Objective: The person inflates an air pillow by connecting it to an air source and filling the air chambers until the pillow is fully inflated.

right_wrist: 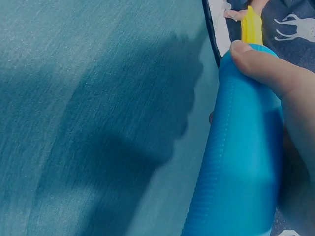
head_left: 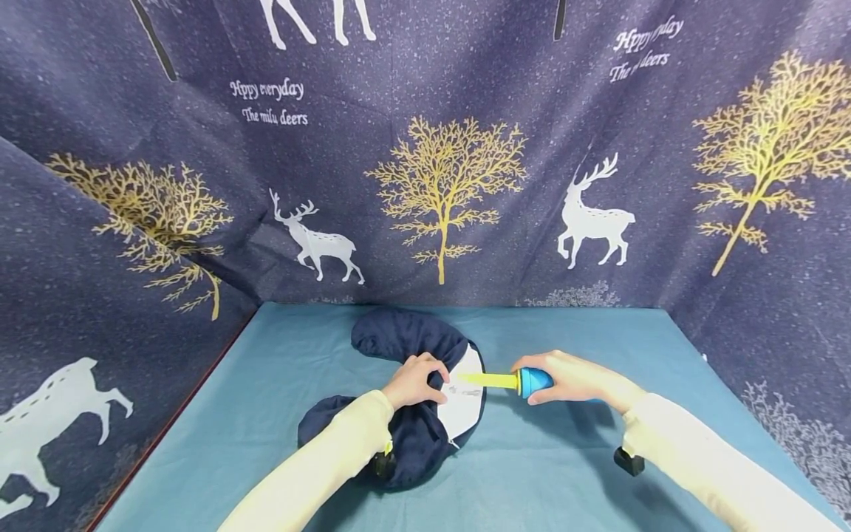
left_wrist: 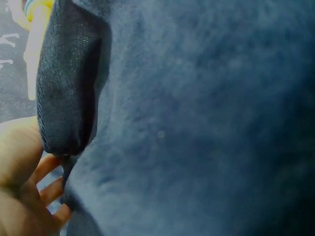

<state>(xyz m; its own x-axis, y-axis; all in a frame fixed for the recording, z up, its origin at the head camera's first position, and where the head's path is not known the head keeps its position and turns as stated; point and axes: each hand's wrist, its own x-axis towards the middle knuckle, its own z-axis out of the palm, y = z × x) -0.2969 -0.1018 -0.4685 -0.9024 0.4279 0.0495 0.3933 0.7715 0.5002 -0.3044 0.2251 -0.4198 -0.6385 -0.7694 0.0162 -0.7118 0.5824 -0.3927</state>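
The left hand pinches the navy plush U-shaped pillow beneath it; the right grips a blue ribbed cylinder, yellow rod pointing left. Seemingly positioning; next calls for steady aim.

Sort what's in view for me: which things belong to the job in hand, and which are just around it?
In the job:
- navy neck pillow, gripped by the left hand
- blue-and-yellow tool, held in the right hand

Just around:
- blue tablecloth, underneath
- deer-patterned curtain, behind
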